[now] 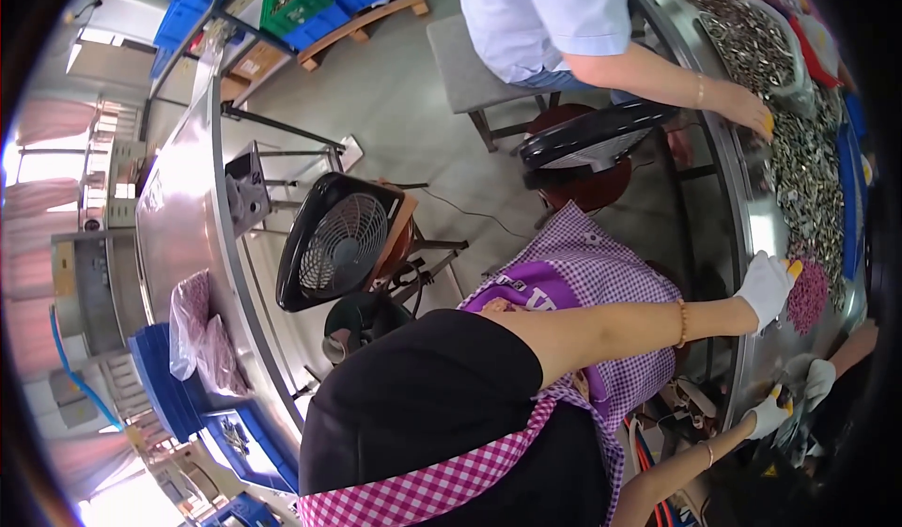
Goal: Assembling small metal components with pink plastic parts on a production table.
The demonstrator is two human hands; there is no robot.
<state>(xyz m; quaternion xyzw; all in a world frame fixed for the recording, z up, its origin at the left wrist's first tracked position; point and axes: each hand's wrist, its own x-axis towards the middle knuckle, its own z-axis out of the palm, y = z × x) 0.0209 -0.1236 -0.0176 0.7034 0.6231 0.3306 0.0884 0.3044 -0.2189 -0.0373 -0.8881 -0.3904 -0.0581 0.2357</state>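
My left hand (766, 287) wears a white glove with a yellow fingertip. It rests at the edge of the steel table (752, 217), touching a heap of small pink parts (806, 297). Whether it holds anything is unclear. My right hand (770, 412), gloved the same way, is lower down at the table edge, and its fingers are partly hidden. Both of my bare forearms carry a thin bracelet. A wide spread of small shiny metal parts (808, 179) lies beyond the pink heap.
A co-worker in a pale blue shirt sits farther along, one hand (747, 109) in the metal parts. Another person's gloved hand (819, 379) reaches in from the right. Two black fans (338, 240) (592, 137) stand on the floor side, with a red stool, blue crates and bagged pink parts (202, 334).
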